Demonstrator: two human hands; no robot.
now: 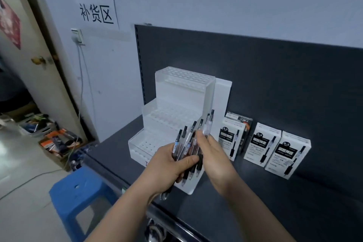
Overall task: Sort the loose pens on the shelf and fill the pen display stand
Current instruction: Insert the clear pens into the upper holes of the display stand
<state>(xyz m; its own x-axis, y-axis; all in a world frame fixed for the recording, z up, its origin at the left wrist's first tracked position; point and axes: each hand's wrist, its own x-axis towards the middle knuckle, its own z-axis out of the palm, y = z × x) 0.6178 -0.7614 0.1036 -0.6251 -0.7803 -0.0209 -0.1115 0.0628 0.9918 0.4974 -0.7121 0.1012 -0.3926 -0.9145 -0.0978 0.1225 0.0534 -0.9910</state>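
**Pens bunched in front of the stand**

Our left hand [169,165] is closed around a bundle of pens [188,149], fanned upward just in front of the white pen display stand [170,108] on the dark shelf [255,202]. Our right hand [214,155] pinches the top of one clear pen [207,124] from the bundle. Three white pen boxes [259,143] stand right of the stand; a blue stool [78,192] sits to its lower left.

Even, soft indoor light — faint shadows; slight overall blur, wide-angle bending at edges.
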